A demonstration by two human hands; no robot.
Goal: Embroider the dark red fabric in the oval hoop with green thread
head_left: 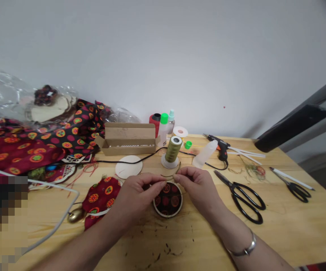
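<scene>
My left hand (142, 194) and my right hand (199, 188) meet over a small round piece (167, 205) covered in dark flowered fabric with a pale rim. Between my pinched fingertips runs a thin dark olive cord (168, 177), one end sticking up by the right fingers. Both hands are closed on this cord. Just beyond them an olive thread spool (173, 150) stands upright. To the left of my left hand lies a maroon flowered fabric piece (101, 195), partly covered by the forearm.
Large black-handled scissors (246, 197) lie right of my right hand, smaller scissors (297, 190) farther right. Behind stand a white squeeze bottle (205, 154), a glue gun (221, 145) and an open cardboard box (129, 145). Flowered fabric (24, 150) is heaped left. A brass bell (76, 215) lies nearby.
</scene>
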